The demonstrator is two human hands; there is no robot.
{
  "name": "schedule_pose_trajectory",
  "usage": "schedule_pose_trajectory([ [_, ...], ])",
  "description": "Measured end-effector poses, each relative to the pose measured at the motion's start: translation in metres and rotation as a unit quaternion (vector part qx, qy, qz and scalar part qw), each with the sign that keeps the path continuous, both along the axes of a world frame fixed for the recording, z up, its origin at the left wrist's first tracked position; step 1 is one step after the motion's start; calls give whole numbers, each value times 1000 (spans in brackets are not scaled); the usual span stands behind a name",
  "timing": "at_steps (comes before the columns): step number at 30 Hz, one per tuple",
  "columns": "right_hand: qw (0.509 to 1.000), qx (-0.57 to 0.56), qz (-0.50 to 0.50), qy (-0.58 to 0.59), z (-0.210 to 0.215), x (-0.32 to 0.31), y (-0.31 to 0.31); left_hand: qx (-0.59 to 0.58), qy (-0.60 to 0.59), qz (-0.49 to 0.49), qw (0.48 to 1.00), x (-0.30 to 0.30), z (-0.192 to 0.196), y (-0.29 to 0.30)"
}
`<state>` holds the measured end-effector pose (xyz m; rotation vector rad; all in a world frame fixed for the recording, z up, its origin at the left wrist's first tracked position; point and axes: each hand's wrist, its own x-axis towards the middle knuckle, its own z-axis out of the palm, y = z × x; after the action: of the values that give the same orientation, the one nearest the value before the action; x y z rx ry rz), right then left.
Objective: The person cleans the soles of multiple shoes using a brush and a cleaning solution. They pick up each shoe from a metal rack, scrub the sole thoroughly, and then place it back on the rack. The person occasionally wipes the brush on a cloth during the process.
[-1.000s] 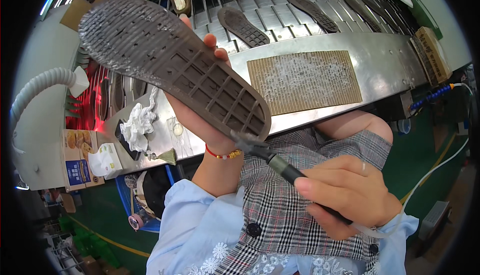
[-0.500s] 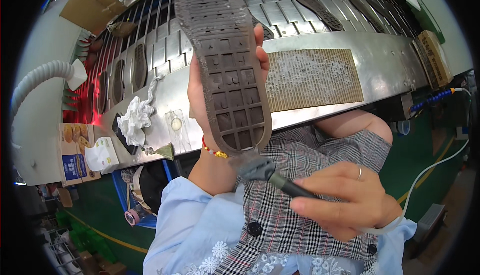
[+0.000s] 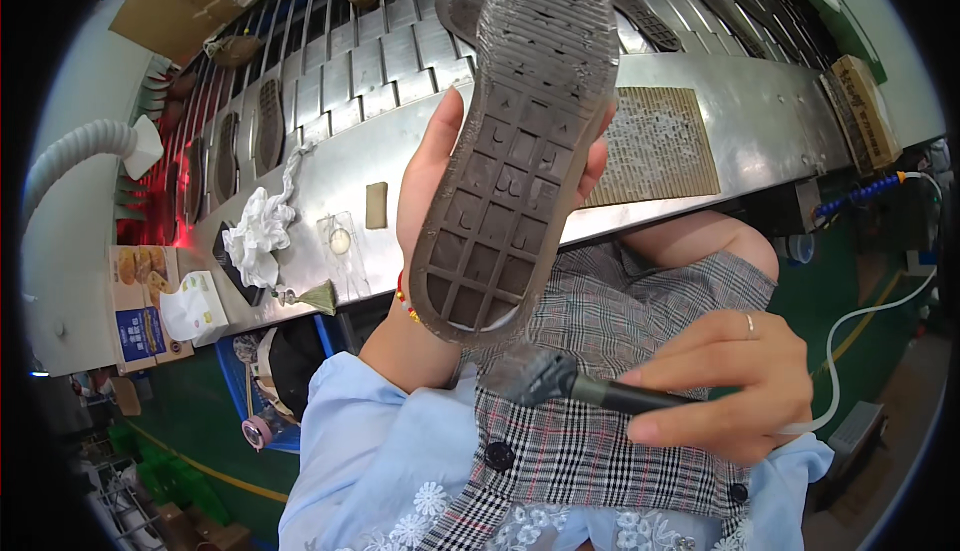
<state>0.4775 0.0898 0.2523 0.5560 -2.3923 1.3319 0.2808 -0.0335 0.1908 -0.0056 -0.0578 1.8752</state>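
My left hand [image 3: 428, 186] holds a dark rubber shoe sole [image 3: 520, 141] upright in front of me, its gridded inner side facing me and the toe pointing away. My right hand [image 3: 730, 386] grips a black-handled brush [image 3: 570, 383] just below the heel end of the sole, its bristled head pointing left. The brush head does not touch the sole.
A metal slatted conveyor [image 3: 380, 61] carries several more soles across the back. A woven mat [image 3: 660, 146] lies on the steel bench [image 3: 760, 101]. A white rag [image 3: 255, 236], a tissue box [image 3: 190, 306] and a grey hose [image 3: 75, 151] sit at the left.
The sole has swung from lying slantwise at the left to standing upright in the middle. The brush has dropped away from its heel end.
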Motion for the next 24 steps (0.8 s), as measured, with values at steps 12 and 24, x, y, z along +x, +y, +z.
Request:
schedule_pose_trajectory([
  [12, 999, 3, -13, 33, 4, -2, 19, -52, 19, -126, 991, -8, -25, -14],
  [24, 995, 18, -82, 57, -1, 4, 30, -22, 18, -134, 991, -6, -22, -20],
])
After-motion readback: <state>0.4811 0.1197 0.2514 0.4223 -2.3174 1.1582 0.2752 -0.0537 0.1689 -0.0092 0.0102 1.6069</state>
